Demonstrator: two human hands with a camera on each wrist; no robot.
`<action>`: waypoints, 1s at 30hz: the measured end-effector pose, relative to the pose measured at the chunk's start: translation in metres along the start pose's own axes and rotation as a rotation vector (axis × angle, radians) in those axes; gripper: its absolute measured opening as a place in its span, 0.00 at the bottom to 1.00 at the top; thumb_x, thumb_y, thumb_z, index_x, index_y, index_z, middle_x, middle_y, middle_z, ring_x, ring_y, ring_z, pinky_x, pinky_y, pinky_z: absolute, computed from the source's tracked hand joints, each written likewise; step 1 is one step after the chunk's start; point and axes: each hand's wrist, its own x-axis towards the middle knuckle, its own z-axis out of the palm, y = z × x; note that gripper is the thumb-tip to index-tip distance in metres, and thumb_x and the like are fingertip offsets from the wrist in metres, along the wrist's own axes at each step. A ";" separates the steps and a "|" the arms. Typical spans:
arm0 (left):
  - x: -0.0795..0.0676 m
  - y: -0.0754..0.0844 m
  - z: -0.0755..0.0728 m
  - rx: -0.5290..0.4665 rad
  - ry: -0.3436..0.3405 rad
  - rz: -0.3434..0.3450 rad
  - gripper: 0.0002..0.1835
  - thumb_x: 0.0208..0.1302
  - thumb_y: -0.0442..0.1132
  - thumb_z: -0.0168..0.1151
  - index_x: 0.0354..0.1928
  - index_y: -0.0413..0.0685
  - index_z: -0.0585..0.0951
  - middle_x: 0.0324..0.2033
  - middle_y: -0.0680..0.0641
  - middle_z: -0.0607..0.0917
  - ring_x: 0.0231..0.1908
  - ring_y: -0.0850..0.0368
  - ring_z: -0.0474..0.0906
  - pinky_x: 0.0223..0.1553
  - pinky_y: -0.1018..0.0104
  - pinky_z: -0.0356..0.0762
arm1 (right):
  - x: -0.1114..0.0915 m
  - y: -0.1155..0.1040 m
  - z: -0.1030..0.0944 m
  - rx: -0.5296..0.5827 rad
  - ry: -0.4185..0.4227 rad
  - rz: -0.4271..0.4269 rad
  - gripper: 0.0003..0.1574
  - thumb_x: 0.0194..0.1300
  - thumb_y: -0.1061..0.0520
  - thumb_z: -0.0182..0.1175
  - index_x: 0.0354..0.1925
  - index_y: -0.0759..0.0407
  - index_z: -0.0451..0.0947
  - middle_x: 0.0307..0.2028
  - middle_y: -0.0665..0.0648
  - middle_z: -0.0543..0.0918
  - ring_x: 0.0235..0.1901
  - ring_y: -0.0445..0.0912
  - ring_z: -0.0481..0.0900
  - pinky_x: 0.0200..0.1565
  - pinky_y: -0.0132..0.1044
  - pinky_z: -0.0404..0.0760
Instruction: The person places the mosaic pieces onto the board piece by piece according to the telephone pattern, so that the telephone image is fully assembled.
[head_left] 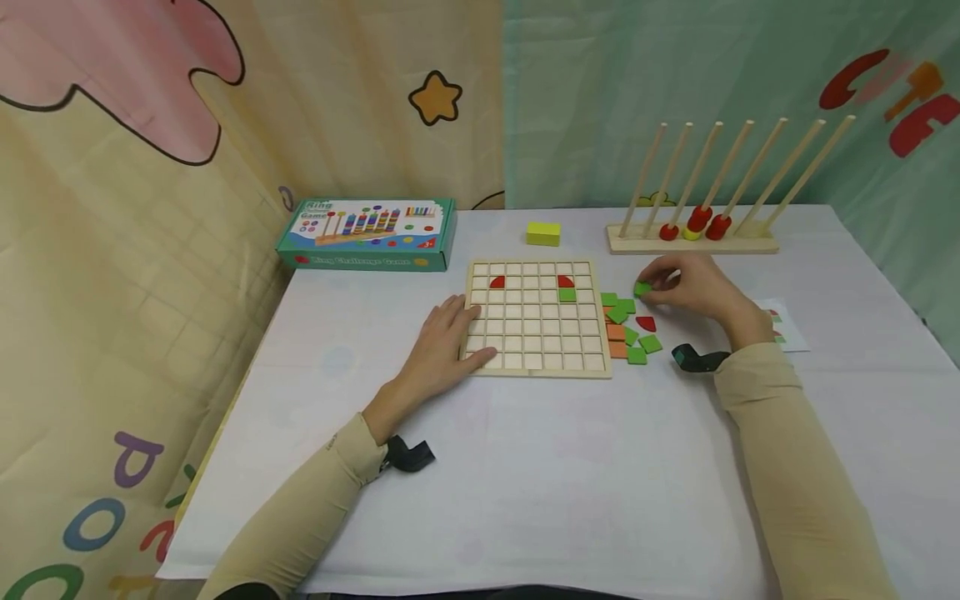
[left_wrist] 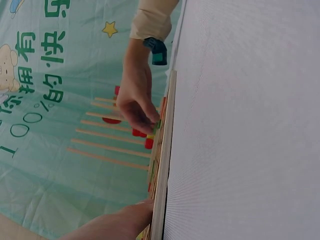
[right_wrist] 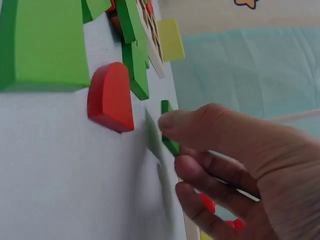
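My left hand (head_left: 437, 348) rests on the left edge of a wooden grid board (head_left: 532, 372), thumb and fingers spread along the rim. Two red quarter-round tiles (head_left: 497, 282) and one green square tile sit in the board's upper cells. To the right of the board, my right hand (head_left: 693, 286) pinches a green square tile (right_wrist: 168, 136) between thumb and fingers, just above the table. Below that hand lies a loose red quarter-round tile (right_wrist: 111, 97). Loose green tiles (head_left: 637, 356) and orange tiles (head_left: 616, 332) lie in a cluster along the board's right side.
A wooden peg rack (head_left: 693, 244) with red and yellow beads stands at the back right. A green game box (head_left: 366, 234) lies at the back left, and a yellow block (head_left: 543, 233) sits behind the board. A white card (head_left: 791, 324) lies partly under the right wrist.
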 end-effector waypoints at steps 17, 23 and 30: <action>0.002 0.000 0.000 -0.006 0.001 0.008 0.41 0.71 0.58 0.66 0.76 0.39 0.69 0.79 0.32 0.62 0.82 0.37 0.51 0.82 0.40 0.46 | 0.060 -0.083 0.056 0.054 -0.037 -0.230 0.14 0.64 0.62 0.75 0.48 0.63 0.88 0.43 0.61 0.88 0.42 0.53 0.86 0.50 0.52 0.88; 0.001 0.001 -0.001 -0.001 -0.005 0.001 0.41 0.72 0.59 0.65 0.76 0.40 0.69 0.80 0.33 0.61 0.82 0.38 0.50 0.83 0.41 0.45 | 0.078 -0.118 0.079 -0.006 -0.090 -0.284 0.13 0.64 0.61 0.74 0.47 0.63 0.88 0.42 0.60 0.90 0.42 0.53 0.86 0.48 0.49 0.87; 0.000 0.000 -0.001 0.004 -0.005 0.000 0.41 0.72 0.59 0.65 0.76 0.40 0.68 0.80 0.34 0.61 0.82 0.39 0.50 0.83 0.41 0.45 | 0.093 -0.144 0.101 -0.068 -0.128 -0.300 0.14 0.63 0.59 0.76 0.47 0.63 0.88 0.42 0.60 0.89 0.43 0.52 0.85 0.49 0.46 0.86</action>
